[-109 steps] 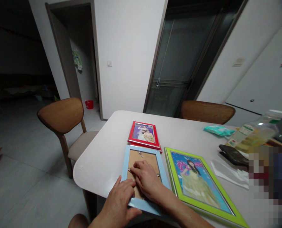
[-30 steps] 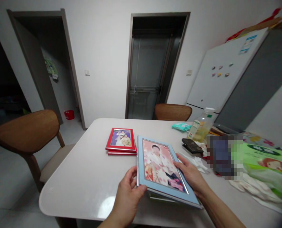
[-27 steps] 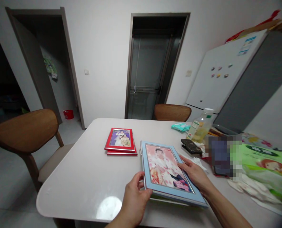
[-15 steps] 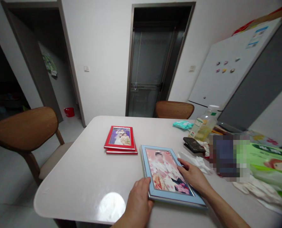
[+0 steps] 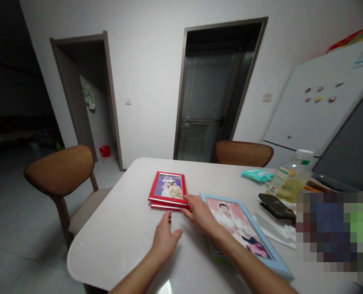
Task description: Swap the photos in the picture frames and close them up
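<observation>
Two red picture frames (image 5: 169, 200) lie stacked on the white table (image 5: 123, 228), the upper one showing a group photo on purple. At their near right corner is my right hand (image 5: 200, 212), its fingertips at the red edge, thumb and fingers apart. My left hand (image 5: 165, 237) hovers just in front of the stack with thumb and fingers spread, holding nothing. A larger light blue picture frame (image 5: 255, 216) with a pink portrait lies to the right, partly hidden under my right forearm.
A bottle of yellowish liquid (image 5: 291, 177), a teal packet (image 5: 257, 175), a black wallet-like item (image 5: 276, 206) and white tissue (image 5: 279, 230) lie on the right. Wooden chairs stand at the left (image 5: 62, 167) and far side (image 5: 244, 153).
Both hands have let go of the blue frame and moved left and forward to the red frames. The view has shifted, so things sit lower and further right.
</observation>
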A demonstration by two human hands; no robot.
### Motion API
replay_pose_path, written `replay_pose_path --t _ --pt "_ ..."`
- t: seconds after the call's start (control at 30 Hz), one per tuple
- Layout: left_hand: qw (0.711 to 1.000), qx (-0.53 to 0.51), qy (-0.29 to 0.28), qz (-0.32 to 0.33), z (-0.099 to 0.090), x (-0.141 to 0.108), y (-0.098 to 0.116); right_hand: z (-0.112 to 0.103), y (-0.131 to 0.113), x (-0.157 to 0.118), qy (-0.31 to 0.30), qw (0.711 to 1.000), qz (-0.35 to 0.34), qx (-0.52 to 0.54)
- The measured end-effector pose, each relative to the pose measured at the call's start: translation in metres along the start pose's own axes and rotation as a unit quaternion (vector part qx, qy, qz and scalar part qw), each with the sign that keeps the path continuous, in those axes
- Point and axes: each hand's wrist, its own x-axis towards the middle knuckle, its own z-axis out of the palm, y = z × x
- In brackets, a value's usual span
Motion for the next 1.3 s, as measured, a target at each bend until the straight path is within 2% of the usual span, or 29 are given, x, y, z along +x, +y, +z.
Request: replay_pose_path --t 0.13,0.2,0.27,0.37,0.43,0.6,0.67,0.73,0.83,0.9,0.97,1.0,1.07,1.13,1.17,1.23,1.3 --pt "0.985 -0.111 0.071 -0.107 -0.034 0.014 -0.016 0.03 -0.037 0.027 -0.025 0.999 -0.035 -0.002" --pt "0.97 -0.178 0.091 -0.137 -0.043 0.013 -0.02 0.033 -0.046 0.027 -0.035 0.998 -0.047 -0.002" --pt "0.953 -0.244 0.1 -0.149 -0.047 0.006 -0.02 0.03 -0.055 0.015 -0.044 0.997 -0.066 0.002" --pt "0.927 -0.332 0.106 -0.137 -0.047 -0.007 -0.012 0.02 -0.069 -0.015 -0.036 0.994 -0.094 0.043" --pt "0.912 -0.377 0.117 -0.11 -0.044 -0.017 -0.004 0.016 -0.081 -0.036 -0.021 0.989 -0.096 0.115" --pt "0.872 -0.458 0.166 -0.048 -0.036 -0.033 0.005 0.017 -0.107 -0.064 0.014 0.953 -0.09 0.288" --pt "0.874 -0.452 0.173 -0.045 -0.038 -0.039 0.007 0.013 -0.112 -0.066 0.038 0.934 -0.05 0.352" --pt "0.883 -0.435 0.17 -0.037 -0.044 -0.046 0.013 0.002 -0.11 -0.065 0.07 0.907 0.018 0.415" --pt "0.908 -0.392 0.144 -0.014 -0.057 -0.061 0.032 -0.025 -0.097 -0.064 0.124 0.852 0.135 0.489" --pt "0.937 -0.325 0.128 0.025 -0.065 -0.075 0.047 -0.045 -0.085 -0.065 0.139 0.796 0.208 0.551" --pt "0.967 -0.203 0.105 0.108 -0.069 -0.088 0.057 -0.061 -0.076 -0.068 0.135 0.733 0.25 0.618" --pt "0.974 -0.131 0.079 0.168 -0.069 -0.093 0.059 -0.067 -0.072 -0.07 0.128 0.709 0.254 0.646" --pt "0.954 0.018 0.023 0.3 -0.067 -0.102 0.056 -0.072 -0.067 -0.075 0.107 0.68 0.247 0.682" --pt "0.907 0.153 -0.017 0.393 -0.062 -0.107 0.047 -0.069 -0.065 -0.08 0.066 0.673 0.252 0.692" --pt "0.884 0.215 -0.026 0.416 -0.058 -0.108 0.041 -0.065 -0.064 -0.083 0.037 0.674 0.263 0.689" --pt "0.85 0.318 -0.041 0.419 -0.05 -0.109 0.028 -0.051 -0.064 -0.087 -0.019 0.684 0.287 0.67" --pt "0.826 0.381 -0.066 0.41 -0.042 -0.11 0.013 -0.035 -0.063 -0.09 -0.055 0.719 0.285 0.632"
